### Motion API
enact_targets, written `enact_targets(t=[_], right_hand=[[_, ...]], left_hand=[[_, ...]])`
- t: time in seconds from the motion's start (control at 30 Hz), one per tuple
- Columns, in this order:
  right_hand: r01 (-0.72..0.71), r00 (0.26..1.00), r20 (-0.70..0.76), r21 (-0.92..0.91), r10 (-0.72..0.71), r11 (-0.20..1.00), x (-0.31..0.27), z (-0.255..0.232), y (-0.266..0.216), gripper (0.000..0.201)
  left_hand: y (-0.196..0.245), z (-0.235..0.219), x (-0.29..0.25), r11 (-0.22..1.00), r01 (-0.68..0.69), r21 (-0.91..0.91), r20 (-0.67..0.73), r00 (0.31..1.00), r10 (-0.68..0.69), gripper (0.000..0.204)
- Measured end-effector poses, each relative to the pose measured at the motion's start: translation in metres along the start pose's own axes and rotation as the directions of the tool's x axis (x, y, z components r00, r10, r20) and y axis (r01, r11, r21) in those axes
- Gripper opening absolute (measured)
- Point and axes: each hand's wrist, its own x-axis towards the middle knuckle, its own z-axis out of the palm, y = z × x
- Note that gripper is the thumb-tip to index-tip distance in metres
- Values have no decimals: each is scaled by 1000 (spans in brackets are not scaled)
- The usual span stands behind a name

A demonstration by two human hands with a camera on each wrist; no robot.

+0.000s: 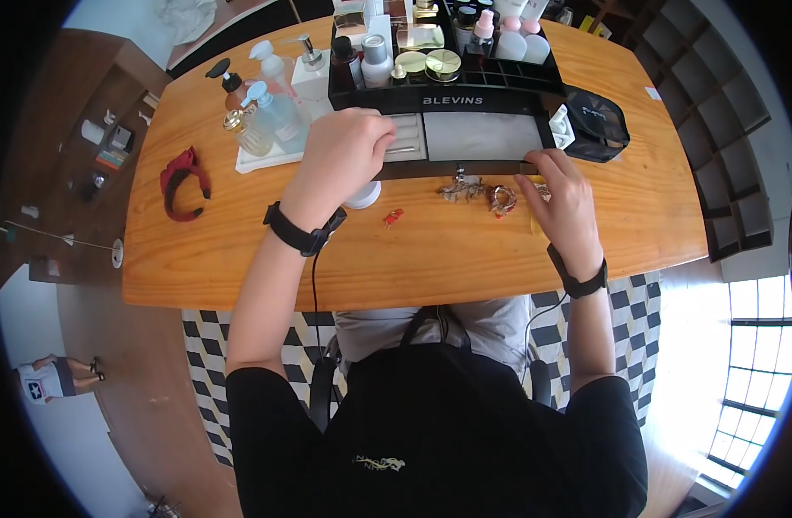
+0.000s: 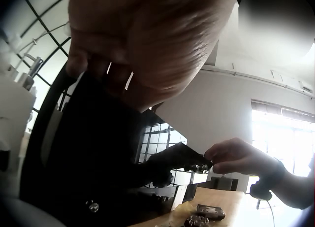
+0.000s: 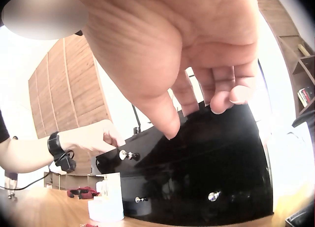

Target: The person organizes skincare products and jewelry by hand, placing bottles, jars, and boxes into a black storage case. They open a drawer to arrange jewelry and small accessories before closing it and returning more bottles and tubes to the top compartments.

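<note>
A black cosmetics organizer [image 1: 508, 101] marked BLEVINS has its wide top drawer [image 1: 478, 167] pulled out. A grey lining [image 1: 482, 136] and pale ring rolls [image 1: 403, 132] show inside it. My left hand [image 1: 348, 148] grips the drawer's left end with curled fingers, partly hiding it. At the right front corner, my right hand [image 1: 561, 194] holds the drawer wall, thumb in front and fingers over the top edge. Clear knobs [image 3: 213, 196] dot the organizer's black front. On the table before the drawer lie a tangled hair ornament [image 1: 461, 189], a round reddish-brown ring-shaped accessory [image 1: 502, 200] and a small red clip [image 1: 393, 217].
Pump bottles [image 1: 279, 116] stand on a white tray [image 1: 258, 161] at the left. A dark red headband [image 1: 183, 184] lies nearer the table's left edge. Below my left hand is a white jar [image 1: 364, 195]. A black mesh pouch [image 1: 596, 125] sits right of the organizer.
</note>
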Motion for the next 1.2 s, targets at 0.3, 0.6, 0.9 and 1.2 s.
enact_targets(t=[0.3,0.6,0.9,1.2], right_hand=[[-19,1000,10,16,19,1000,-2,0,-3,29],[-45,998,50,40,43,998,-4,-3,-4,29],[-63,996,68,17,61,998,-5,-5,-7,32],[-108,992,72,45,105,993,-9,-6,-11,35]], left_hand=[[2,-13,4,999,-13,48,61,998,10,8],[51,-24,-63,972,114,-208,38,993,-108,10],[26,48,-100,974,226,-6,378,902,-207,15],[18,62,-97,943,305,-130,476,854,-211,12]])
